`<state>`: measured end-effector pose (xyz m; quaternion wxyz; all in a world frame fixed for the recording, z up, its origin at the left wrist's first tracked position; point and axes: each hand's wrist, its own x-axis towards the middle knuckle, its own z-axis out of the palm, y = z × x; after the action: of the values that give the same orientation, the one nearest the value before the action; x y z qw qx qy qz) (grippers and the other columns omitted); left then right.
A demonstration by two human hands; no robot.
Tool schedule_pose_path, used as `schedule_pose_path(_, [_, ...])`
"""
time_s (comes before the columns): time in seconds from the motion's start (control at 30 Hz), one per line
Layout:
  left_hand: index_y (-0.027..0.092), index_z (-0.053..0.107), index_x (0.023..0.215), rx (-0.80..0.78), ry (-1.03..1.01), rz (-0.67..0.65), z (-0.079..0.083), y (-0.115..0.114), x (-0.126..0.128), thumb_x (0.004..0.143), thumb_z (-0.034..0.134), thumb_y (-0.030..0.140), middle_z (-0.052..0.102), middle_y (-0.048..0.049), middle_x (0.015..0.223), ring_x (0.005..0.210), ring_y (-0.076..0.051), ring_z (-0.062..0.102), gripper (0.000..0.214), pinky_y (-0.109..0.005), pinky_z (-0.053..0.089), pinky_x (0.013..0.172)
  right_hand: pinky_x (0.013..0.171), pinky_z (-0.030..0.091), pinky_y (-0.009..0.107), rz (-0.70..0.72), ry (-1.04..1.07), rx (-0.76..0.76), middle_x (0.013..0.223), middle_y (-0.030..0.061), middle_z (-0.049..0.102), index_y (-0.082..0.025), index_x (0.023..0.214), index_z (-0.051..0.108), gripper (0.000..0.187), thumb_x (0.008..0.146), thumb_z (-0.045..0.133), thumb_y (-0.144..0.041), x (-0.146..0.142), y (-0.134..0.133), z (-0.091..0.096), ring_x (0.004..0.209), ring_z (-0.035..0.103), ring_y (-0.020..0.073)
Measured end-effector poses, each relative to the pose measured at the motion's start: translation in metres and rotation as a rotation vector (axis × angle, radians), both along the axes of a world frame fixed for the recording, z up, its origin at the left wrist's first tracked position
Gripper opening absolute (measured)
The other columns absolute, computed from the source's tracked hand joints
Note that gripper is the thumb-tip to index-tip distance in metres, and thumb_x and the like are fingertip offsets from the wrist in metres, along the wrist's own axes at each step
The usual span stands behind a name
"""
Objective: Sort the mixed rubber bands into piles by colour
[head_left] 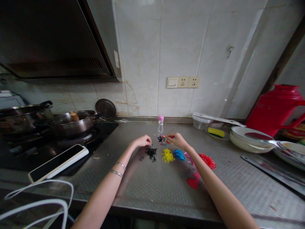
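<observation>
Fingers (148, 140) curled, the left hand (143, 141) sits left of the bottle (160, 127), grip impossible to tell; black bands (151, 153) lie nearer, mixed bands (162, 139) just before the bottle, right hand (176, 140) bent over their edge, hold unclear; yellow bands (168, 156), blue bands (179, 155), red bands (208, 161) spread rightward.

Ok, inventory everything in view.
Hood: 1, dark, upper left
Pots: 2, silver, on stove
Disc: 1, dark, against wall
Device: 1, black-and-white, left
Cable: count unclear, white, lower left
Counter: 1, grey, centre
Bottle: 1, clear-and-pink, back
Band piles: 6, mixed, black, yellow, blue, pink, red, counter
Scrap: 1, red, front
Tub: 1, clear, right
Sponge: 1, yellow, right
Dishes: several, white, right
Jug: 1, red, right
Strip: 1, dark, right
Switch: 1, cream, wall
Sockets: 2, cream, wall
Hook: 1, grey, wall
Bracelets: 2, silver, left forearm
Left hand: 1, by black pile
Right hand: 1, at mixed pile
</observation>
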<state>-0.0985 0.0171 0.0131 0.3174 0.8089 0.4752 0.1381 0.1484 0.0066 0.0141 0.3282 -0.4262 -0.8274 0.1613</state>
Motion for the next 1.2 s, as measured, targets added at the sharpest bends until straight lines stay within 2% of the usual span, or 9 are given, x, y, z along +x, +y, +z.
schedule_pose_path(0.2, [0.009,0.064,0.074,0.196,-0.241,-0.089,0.008,-0.009,0.049,0.07,0.055,0.021,0.063,-0.0041,0.072,0.066,-0.01,0.053,0.016,-0.02,0.04,0.064,0.058,0.04,0.022,-0.142,0.083,0.047,0.071,0.0048,0.068,-0.013,0.08,0.07,0.032,0.075,0.047,-0.036,0.03,0.013,0.001,0.063,0.058,0.0153])
schedule_pose_path(0.37, [0.01,0.066,0.073,0.197,-0.108,-0.245,0.013,-0.016,0.096,0.068,0.057,0.016,0.063,-0.0035,0.068,0.061,-0.009,0.052,0.012,-0.018,0.038,0.058,0.058,0.041,0.023,-0.218,0.097,0.058,0.071,0.0059,0.068,-0.012,0.078,0.069,0.031,0.075,0.047,-0.034,0.051,0.021,-0.006,0.063,0.058,0.0164])
schedule_pose_path(0.5, [0.009,0.066,0.073,0.239,-0.095,-0.258,0.006,-0.015,0.121,0.066,0.057,0.014,0.063,-0.0033,0.066,0.058,-0.009,0.05,0.012,-0.018,0.036,0.055,0.059,0.042,0.023,-0.239,0.091,0.037,0.073,0.0061,0.068,-0.012,0.079,0.069,0.031,0.075,0.047,-0.033,0.06,0.025,-0.012,0.065,0.06,0.017])
schedule_pose_path(0.6, [0.009,0.066,0.075,0.226,-0.142,-0.261,-0.001,-0.012,0.13,0.064,0.06,0.017,0.061,-0.0027,0.063,0.056,-0.009,0.049,0.015,-0.018,0.035,0.052,0.062,0.043,0.023,-0.275,0.088,0.041,0.076,0.0064,0.069,-0.013,0.081,0.069,0.029,0.073,0.049,-0.032,0.061,0.026,-0.014,0.068,0.06,0.0174])
schedule_pose_path(0.73, [0.01,0.067,0.077,0.222,-0.278,-0.183,-0.005,-0.003,0.124,0.066,0.061,0.026,0.063,-0.0036,0.066,0.059,-0.01,0.051,0.02,-0.018,0.037,0.054,0.065,0.044,0.022,-0.306,0.059,0.019,0.081,0.0066,0.069,-0.014,0.085,0.07,0.027,0.07,0.051,-0.027,0.063,0.028,-0.017,0.073,0.061,0.0169])
schedule_pose_path(0.83, [0.009,0.066,0.076,0.213,-0.402,-0.048,-0.007,0.012,0.107,0.069,0.057,0.03,0.064,-0.0052,0.067,0.059,-0.01,0.053,0.024,-0.02,0.039,0.057,0.067,0.044,0.022,-0.342,-0.04,-0.032,0.082,0.0059,0.069,-0.016,0.087,0.07,0.027,0.068,0.051,-0.023,0.062,0.029,-0.022,0.075,0.061,0.0168])
schedule_pose_path(0.97, [0.008,0.067,0.071,0.267,-0.501,0.146,-0.015,0.036,0.077,0.067,0.058,0.028,0.065,-0.0065,0.068,0.062,-0.012,0.055,0.023,-0.022,0.04,0.06,0.067,0.042,0.021,-0.347,-0.163,-0.088,0.085,0.0039,0.069,-0.02,0.089,0.069,0.028,0.068,0.051,-0.023,0.055,0.027,-0.029,0.077,0.061,0.0161])
schedule_pose_path(1.07, [0.008,0.067,0.071,0.275,-0.517,0.276,-0.022,0.047,0.061,0.067,0.058,0.028,0.065,-0.0061,0.066,0.06,-0.012,0.055,0.022,-0.022,0.04,0.059,0.067,0.041,0.021,-0.334,-0.224,-0.101,0.086,0.0036,0.068,-0.022,0.093,0.068,0.028,0.069,0.054,-0.03,0.047,0.024,-0.03,0.079,0.06,0.0164])
schedule_pose_path(1.2, [0.008,0.067,0.07,0.269,-0.493,0.341,-0.027,0.052,0.053,0.066,0.059,0.026,0.065,-0.0061,0.064,0.059,-0.012,0.055,0.02,-0.022,0.039,0.057,0.065,0.04,0.021,-0.371,-0.264,-0.074,0.09,0.0043,0.066,-0.023,0.1,0.063,0.033,0.07,0.054,-0.03,0.037,0.02,-0.032,0.081,0.059,0.017])
